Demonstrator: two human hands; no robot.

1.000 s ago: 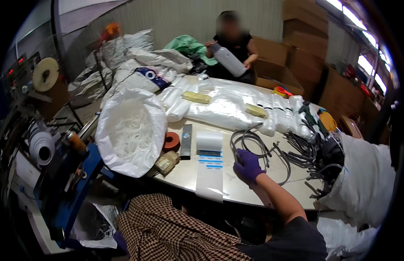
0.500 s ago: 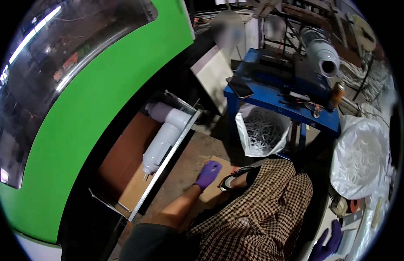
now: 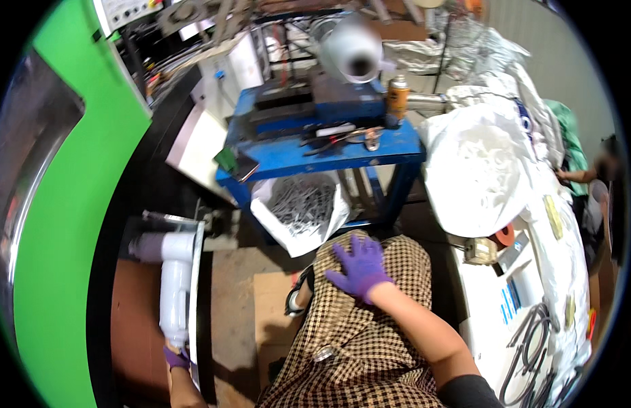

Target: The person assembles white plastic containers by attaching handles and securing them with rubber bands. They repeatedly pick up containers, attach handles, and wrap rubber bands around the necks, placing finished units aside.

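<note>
My left hand [image 3: 177, 358], in a purple glove, is at the near end of a pale grey plastic pipe fitting [image 3: 174, 292]. Its fingers look closed around that end, though they are partly hidden. The fitting lies lengthwise in a metal-edged chute [image 3: 195, 306] beside the green machine, and a side branch turns left at its far end. My right hand [image 3: 361, 270], gloved in purple too, rests on the checked cloth [image 3: 356, 340] over my lap, fingers spread and holding nothing.
Ahead stands a blue bench [image 3: 315, 162] with a large grey pipe piece [image 3: 349, 51], a spray can [image 3: 397, 100] and hand tools. Below it is a white sack of shavings [image 3: 302, 211]. A bag of white rings [image 3: 475, 177] stands right; the green machine [image 3: 64, 238] borders the left. Another person is far right.
The view has swung right. My left hand has gone from above the floor to the fitting's near end in the chute. My right hand has moved from the right-hand worktop onto my lap.
</note>
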